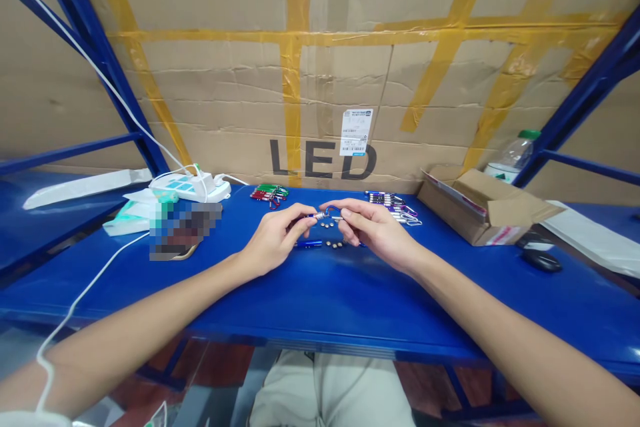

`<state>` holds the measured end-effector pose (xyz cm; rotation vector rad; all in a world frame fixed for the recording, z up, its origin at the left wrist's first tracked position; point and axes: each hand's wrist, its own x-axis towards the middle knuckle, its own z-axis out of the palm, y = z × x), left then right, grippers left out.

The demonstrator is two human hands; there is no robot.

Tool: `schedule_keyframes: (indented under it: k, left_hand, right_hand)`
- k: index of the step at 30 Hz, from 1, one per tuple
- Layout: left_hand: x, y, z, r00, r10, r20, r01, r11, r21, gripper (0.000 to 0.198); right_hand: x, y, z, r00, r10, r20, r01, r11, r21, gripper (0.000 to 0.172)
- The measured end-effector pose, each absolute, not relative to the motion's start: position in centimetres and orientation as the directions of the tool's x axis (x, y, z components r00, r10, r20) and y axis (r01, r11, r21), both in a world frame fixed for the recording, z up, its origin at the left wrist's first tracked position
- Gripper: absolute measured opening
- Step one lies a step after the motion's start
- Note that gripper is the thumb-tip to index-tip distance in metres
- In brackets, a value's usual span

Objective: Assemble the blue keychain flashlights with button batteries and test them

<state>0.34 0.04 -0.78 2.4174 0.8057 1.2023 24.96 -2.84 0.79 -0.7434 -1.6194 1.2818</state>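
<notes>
My left hand (276,235) and my right hand (373,230) meet over the middle of a blue metal bench (320,293). Between their pinched fingertips is a small blue keychain flashlight (320,216) with a silver end and a blue clip. Below the hands lie a blue flashlight body (309,244) and several small button cells (334,244) on the bench. A pile of red and green keychain flashlights (269,193) lies behind my left hand. A pile of purple and silver ones (395,207) lies behind my right hand.
An open cardboard box (483,213) stands at the right, a clear bottle with a green cap (513,157) behind it and a black mouse (543,260) in front. A white power strip (190,185) with cables sits back left. A taped cardboard wall marked LED closes the back.
</notes>
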Motion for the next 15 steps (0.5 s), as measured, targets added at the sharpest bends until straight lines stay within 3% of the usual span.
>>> schedule_keyframes:
  k: [7,15]
  left_hand:
    - [0.33,0.40,-0.54,0.527,0.555,0.643,0.372,-0.831,0.412,0.029]
    - [-0.06,0.74,-0.36,0.567,0.506,0.649,0.385,-0.860,0.334,0.030]
  right_hand:
    - [25.14,-2.83,0.95,-0.312,0.883,0.351,0.237,0.430,-0.871,0.032]
    - [25.81,-2.84,1.05,-0.294,0.837,0.461,0.523,0.545,-0.655,0.026]
